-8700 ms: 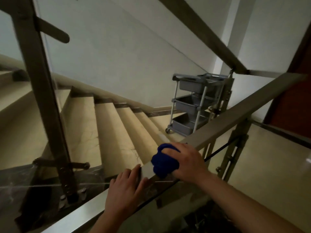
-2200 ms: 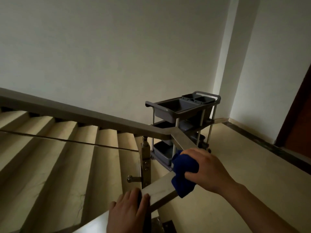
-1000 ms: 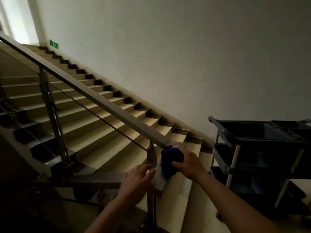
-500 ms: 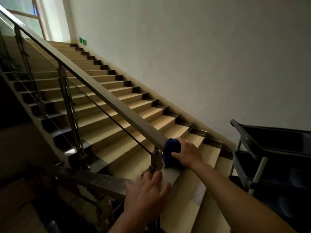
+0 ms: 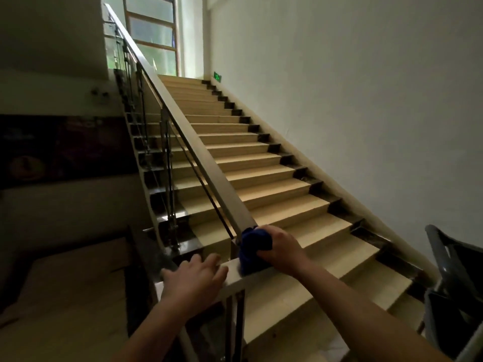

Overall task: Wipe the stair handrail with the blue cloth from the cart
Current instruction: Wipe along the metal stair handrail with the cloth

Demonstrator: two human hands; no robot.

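Observation:
A long metal handrail [image 5: 198, 158] rises from the landing up the left side of the stairs to a bright window. At its lower bend my right hand [image 5: 281, 248] presses a bunched blue cloth [image 5: 252, 246] against the rail, fingers closed over it. My left hand [image 5: 194, 282] lies palm down on the flat rail section just left of the cloth, fingers spread. Part of the grey cart [image 5: 454, 288] shows at the right edge.
Beige stair treads [image 5: 264, 184] climb beside a white wall on the right. Metal posts [image 5: 167, 178] and a thin dark cable run under the rail. A lower flight drops away at the bottom left. A green exit sign [image 5: 217, 76] sits near the top step.
My view has swung left and up along the upper flight. My right hand with the cloth stays at the bend of the rail, and my left hand has slid closer behind it.

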